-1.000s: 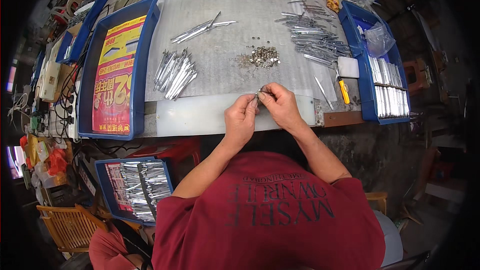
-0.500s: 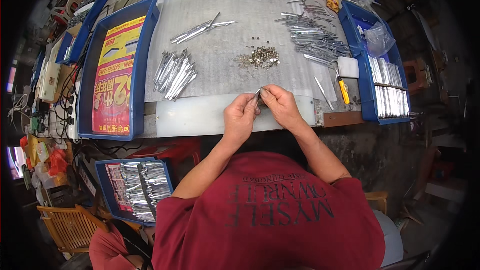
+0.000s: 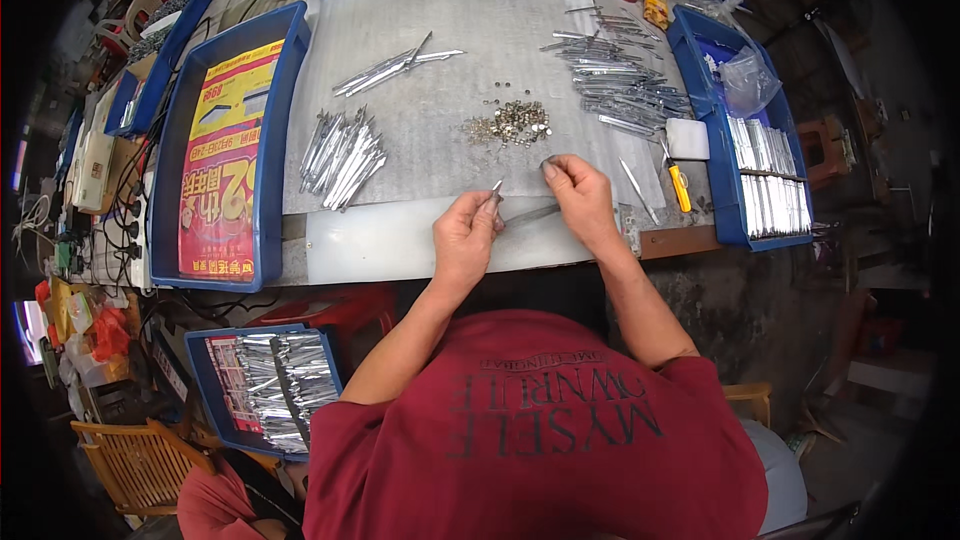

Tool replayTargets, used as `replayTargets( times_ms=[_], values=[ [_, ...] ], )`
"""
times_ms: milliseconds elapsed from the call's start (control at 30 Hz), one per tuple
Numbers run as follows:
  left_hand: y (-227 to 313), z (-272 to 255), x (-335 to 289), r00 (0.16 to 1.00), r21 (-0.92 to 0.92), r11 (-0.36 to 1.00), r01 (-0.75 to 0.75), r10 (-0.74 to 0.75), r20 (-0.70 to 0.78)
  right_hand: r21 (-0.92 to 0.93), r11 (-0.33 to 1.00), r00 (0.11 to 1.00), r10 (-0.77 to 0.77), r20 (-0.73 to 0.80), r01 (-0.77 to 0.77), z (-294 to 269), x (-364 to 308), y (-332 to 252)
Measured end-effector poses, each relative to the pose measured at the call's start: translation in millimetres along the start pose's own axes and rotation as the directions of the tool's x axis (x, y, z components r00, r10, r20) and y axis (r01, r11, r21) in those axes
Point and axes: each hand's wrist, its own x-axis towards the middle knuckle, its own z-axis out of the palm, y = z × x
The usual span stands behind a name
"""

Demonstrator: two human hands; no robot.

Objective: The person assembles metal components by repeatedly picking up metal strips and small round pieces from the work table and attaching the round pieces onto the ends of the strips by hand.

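My left hand (image 3: 466, 232) is closed around a slim silver metal piece (image 3: 497, 186), its pointed tip sticking up past my thumb. To its right, a little apart, my right hand (image 3: 583, 202) pinches thumb and fingertips together; a small dark spot shows there, too small to name. Both are over the white board (image 3: 380, 245) at the table's front edge. Just beyond them lies a heap of small round metal bits (image 3: 515, 123), gold and silver. A bundle of slim silver pieces (image 3: 342, 162) lies to the left, and a larger pile (image 3: 625, 85) to the right.
On the left stands a blue tray (image 3: 276, 155) lined with printed paper; on the right, another blue tray (image 3: 733, 208) holds rows of silver pieces. A yellow-handled tool (image 3: 679, 188) lies beside a white block (image 3: 687, 139). A filled blue tray (image 3: 335, 360) sits low at left, near another person's sleeve (image 3: 215, 495).
My hands have come apart: the left has moved slightly left with the silver piece, the right has shifted right and a little away. The whole view has shifted slightly.
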Motion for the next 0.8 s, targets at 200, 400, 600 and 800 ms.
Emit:
replayTargets(
  times_ms=[200, 400, 600, 800],
  values=[
    [-2.9, -1.4, 0.0, 1.0, 0.009, 1.0, 0.024, -0.024, -0.001, -0.299, 0.935, 0.977, -0.212, -0.033, 0.193, -17.6, 30.1, 2.8],
    [-2.6, -1.7, -0.7, 1.0, 0.048, 0.998, 0.027, -0.027, -0.001, -0.51, 0.796, 0.941, -0.324, 0.095, 0.325, -11.6, 53.4, 17.0],
    [-3.3, -1.6, -1.3, 1.0, 0.081, 0.997, 0.006, -0.006, 0.005, -0.658, 0.647, 0.915, -0.358, 0.185, 0.386, -2.8, 60.7, 25.2],
    [-6.3, -3.1, -0.9, 1.0, 0.065, 0.998, 0.0, -0.001, 0.02, -0.729, 0.583, 0.925, -0.331, 0.188, 0.357, 2.3, 61.4, 19.4]
  ],
)
